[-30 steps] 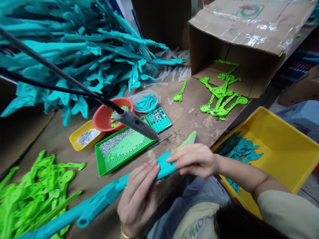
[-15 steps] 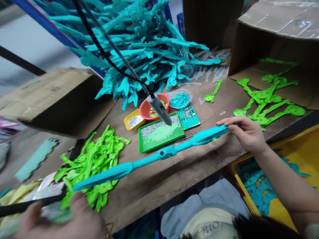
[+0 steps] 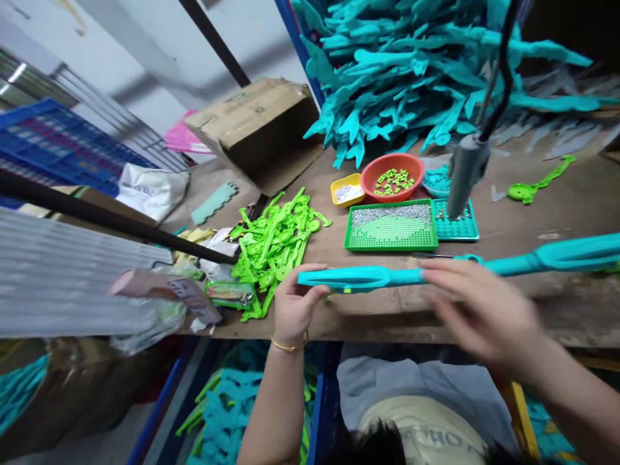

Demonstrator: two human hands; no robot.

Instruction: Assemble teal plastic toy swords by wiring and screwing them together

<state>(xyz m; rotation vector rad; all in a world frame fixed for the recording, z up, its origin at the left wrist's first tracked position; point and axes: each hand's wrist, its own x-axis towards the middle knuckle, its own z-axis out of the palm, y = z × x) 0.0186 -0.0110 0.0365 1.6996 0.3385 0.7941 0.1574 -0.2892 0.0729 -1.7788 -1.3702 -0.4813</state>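
Observation:
A long turquoise plastic bar [image 3: 353, 277], with a wider paddle-shaped section toward each end, lies roughly level above the front of the table. My left hand [image 3: 295, 303] is closed around its left end, thumb below and fingers behind. A small yellow-green bit shows on the bar's lower edge near that hand. At the bar's middle, my right hand [image 3: 479, 310] is in front of it, blurred by motion, fingers stretched out and apart. Those fingers overlap the bar; whether they touch it is unclear. The bar's right end runs out of view.
Behind are a green tray [image 3: 392, 242] of small metal parts, a red bowl [image 3: 392, 165], a yellow dish [image 3: 347, 189] and a turquoise tray [image 3: 458, 229]. A hanging grey tool [image 3: 465, 171] dangles above. Green plastic parts [image 3: 276, 239] lie left; turquoise pieces [image 3: 387, 84] are heaped behind.
The view has swung left. My left hand, earlier open at lower left, now grips the bar's left end. My right hand has left the right end and come to the middle.

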